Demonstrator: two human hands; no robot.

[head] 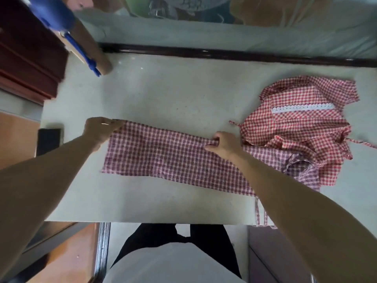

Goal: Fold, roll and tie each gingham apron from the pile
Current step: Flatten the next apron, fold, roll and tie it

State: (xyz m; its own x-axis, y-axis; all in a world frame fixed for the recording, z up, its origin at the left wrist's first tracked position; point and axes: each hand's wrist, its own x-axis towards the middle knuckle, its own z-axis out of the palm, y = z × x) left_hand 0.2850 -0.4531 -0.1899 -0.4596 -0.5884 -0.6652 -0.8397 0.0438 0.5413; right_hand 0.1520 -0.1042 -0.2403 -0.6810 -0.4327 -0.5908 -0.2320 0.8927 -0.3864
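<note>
A dark maroon-and-pink gingham apron (173, 158) lies folded into a long band across the middle of the pale table (163, 94). My left hand (100, 128) pinches its far left corner. My right hand (223, 145) grips the far edge of the band near its right end, where the cloth bunches up. The apron's ties (258, 213) trail off the table's near edge beside my right forearm. A pile of bright red-and-white gingham aprons (302, 127), one with a white lace strip (302, 108), lies crumpled at the right, overlapping the band's right end.
A black phone (49, 140) lies at the table's left edge. A cardboard tube with a blue tool (85, 56) leans in at the far left corner. Dark wooden furniture (26, 54) stands left of it, and a dark rim (224, 53) borders the table's far edge.
</note>
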